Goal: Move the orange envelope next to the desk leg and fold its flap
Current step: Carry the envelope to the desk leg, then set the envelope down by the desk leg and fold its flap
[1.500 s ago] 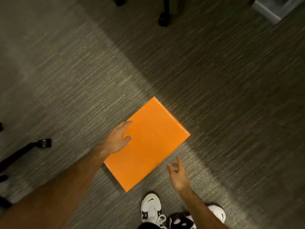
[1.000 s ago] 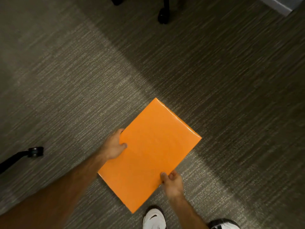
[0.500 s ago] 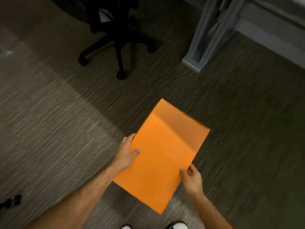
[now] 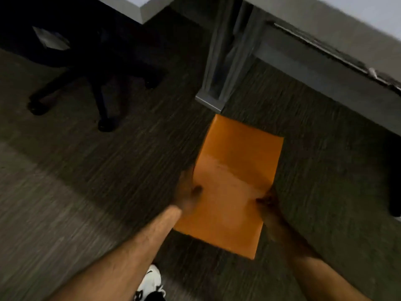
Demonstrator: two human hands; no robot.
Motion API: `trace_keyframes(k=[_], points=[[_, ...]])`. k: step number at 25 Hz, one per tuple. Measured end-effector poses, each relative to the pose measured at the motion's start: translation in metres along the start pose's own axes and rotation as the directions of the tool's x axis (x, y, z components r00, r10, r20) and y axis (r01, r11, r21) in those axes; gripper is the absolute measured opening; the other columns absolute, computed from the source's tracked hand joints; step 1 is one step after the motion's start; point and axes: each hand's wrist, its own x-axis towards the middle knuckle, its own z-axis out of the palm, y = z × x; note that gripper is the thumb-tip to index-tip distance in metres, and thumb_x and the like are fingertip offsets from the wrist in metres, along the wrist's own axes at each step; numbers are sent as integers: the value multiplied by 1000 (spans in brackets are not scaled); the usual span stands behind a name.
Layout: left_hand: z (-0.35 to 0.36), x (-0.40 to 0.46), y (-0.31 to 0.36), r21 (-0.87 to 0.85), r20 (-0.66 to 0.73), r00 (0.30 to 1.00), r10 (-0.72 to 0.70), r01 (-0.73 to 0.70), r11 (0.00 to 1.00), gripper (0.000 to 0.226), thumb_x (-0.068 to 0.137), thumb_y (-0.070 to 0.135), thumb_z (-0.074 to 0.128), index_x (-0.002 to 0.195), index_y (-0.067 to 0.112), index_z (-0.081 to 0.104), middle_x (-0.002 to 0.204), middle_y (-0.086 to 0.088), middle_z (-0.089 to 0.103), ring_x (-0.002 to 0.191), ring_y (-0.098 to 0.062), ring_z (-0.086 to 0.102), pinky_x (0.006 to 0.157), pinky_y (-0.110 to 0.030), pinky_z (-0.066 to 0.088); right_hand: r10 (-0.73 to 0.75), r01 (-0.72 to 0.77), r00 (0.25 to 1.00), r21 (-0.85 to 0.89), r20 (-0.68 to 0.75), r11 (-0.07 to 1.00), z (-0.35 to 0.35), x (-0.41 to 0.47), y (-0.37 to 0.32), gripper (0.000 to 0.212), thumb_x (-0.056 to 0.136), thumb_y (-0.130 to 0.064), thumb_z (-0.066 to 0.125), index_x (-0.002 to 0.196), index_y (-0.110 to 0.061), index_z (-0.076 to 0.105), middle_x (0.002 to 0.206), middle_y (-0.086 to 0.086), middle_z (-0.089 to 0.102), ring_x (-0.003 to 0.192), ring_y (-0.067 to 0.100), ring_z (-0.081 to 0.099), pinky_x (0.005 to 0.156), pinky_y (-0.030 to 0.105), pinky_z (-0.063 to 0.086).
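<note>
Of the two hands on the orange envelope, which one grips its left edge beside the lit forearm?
The left hand, thumb lying on the orange envelope. Its forearm catches the light, while the right hand grips the opposite edge in shadow.

Envelope (image 4: 234,183) at frame centre, slightly right, held over carpet (image 4: 65,203). Left hand (image 4: 188,192) on its left edge, right hand (image 4: 268,197) on its right edge, both about mid-length. Upper edge of envelope just below desk leg (image 4: 223,68) foot; touching or apart, can't tell. Desk leg at upper centre, running up to desk (image 4: 325,25) across upper right. Office chair (image 4: 93,79) base at upper left, left of desk leg, well apart from envelope. Shoe (image 4: 150,281) at bottom centre, below envelope, between the two forearms. Forearms entering from lower left and lower right.
</note>
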Motion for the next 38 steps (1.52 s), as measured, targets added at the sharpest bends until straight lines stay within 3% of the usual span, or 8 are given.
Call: trace_keyframes(k=[3,9,14,17,21,24,30,38], points=[[33,83,-33,-20,-31,992,122,-123,992,76,91,28,57,156,20,18,158,-9,32,147,-15,23,113,-13,11,-56,56,998,-9,-33,998,18,85,28,65,87,32,37,138,-9,37,88,12,51,59,6,56,56,27,44],[94,221,-63,186,-119,979,166,-142,972,69,90,12,64,152,13,33,144,-19,50,128,-30,48,105,-28,28,-60,61,996,10,-65,998,33,224,87,45,91,14,51,118,-22,51,84,-4,54,52,-8,61,57,27,51],[118,277,-82,177,-104,969,225,-205,963,72,95,21,62,155,27,21,151,-7,43,135,-25,43,105,-30,30,-133,144,988,169,-73,975,46,287,107,76,88,19,43,147,-28,34,80,10,54,63,24,55,57,38,47],[128,276,-93,316,-85,955,283,-244,917,61,100,30,53,151,34,20,145,-8,45,126,-29,51,95,-31,37,-160,157,986,-65,-43,986,48,292,113,73,93,-1,48,153,-33,24,109,16,56,81,37,63,64,48,55],[136,244,-107,686,146,937,318,-328,650,72,100,57,24,158,25,-3,167,-9,-11,151,-33,-9,121,-55,8,-324,293,943,-649,74,703,52,249,126,64,95,-29,57,153,-21,31,158,19,26,136,41,38,103,53,45],[136,219,-114,763,339,859,383,-489,423,83,93,70,17,159,23,-2,166,-10,-14,149,-30,-22,119,-61,-1,-370,437,882,-805,293,402,65,213,143,78,93,-57,47,158,-29,14,169,4,-5,153,35,-8,120,61,15],[134,215,-123,734,450,788,421,-594,328,111,73,95,28,156,34,-11,165,-9,-21,149,-37,-19,111,-74,1,-258,483,873,-804,413,346,70,208,167,118,65,-90,43,145,-47,-33,156,-8,-43,141,30,-43,111,78,9],[143,262,-113,729,408,762,504,-604,322,115,69,98,29,158,33,-6,166,-11,-16,150,-37,-17,112,-74,2,-414,490,840,-818,350,302,70,244,156,112,71,-94,32,154,-37,-18,164,-1,-28,148,35,-29,106,73,33]])
